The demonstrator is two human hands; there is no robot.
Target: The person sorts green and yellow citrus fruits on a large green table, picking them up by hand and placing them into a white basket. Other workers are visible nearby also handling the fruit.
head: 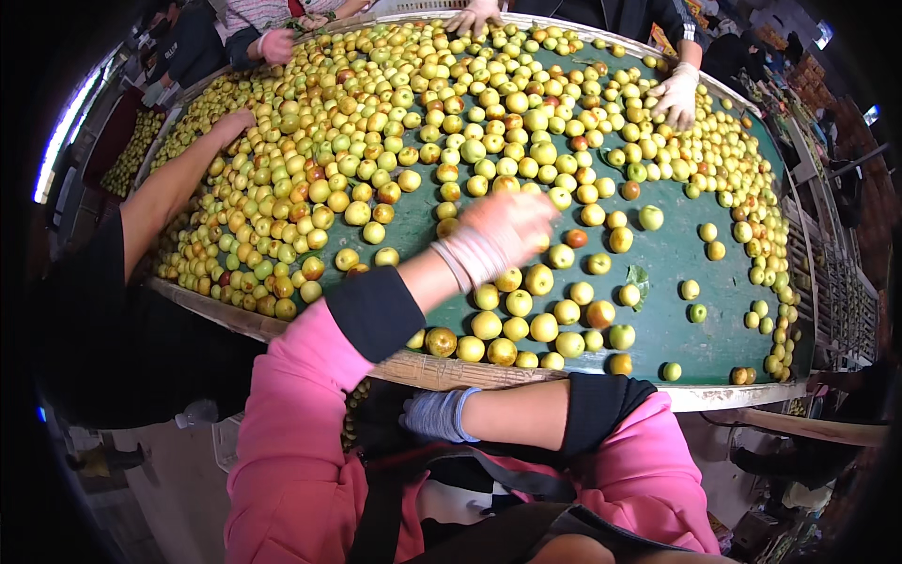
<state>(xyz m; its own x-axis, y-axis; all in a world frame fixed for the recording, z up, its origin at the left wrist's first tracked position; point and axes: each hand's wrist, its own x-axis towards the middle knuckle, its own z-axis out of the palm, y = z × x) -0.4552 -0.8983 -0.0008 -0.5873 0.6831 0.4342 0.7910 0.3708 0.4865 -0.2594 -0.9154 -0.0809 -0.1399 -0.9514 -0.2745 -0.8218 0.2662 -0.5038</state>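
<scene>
Many round yellow-green fruits (539, 280), some with brown patches and apparently jujubes, lie on a green sorting table (676, 247) with a wooden edge. My left hand (514, 222), blurred and with pale bands or glove cuff at the wrist, is low over the fruits near the table's middle; whether it holds one cannot be told. Below the near edge, my right hand (433, 414) wears a grey-blue knitted glove. Its fingers are partly lost in the dark beside my body, and any contents are hidden. A green leaf (638, 285) lies right of my left hand.
A co-worker's bare arm (169, 187) reaches over the table from the left. Other people's gloved hands (678, 95) are at the far side. The near wooden rim (451, 370) runs between my hands. Metal slatted racks (842, 271) stand at the right.
</scene>
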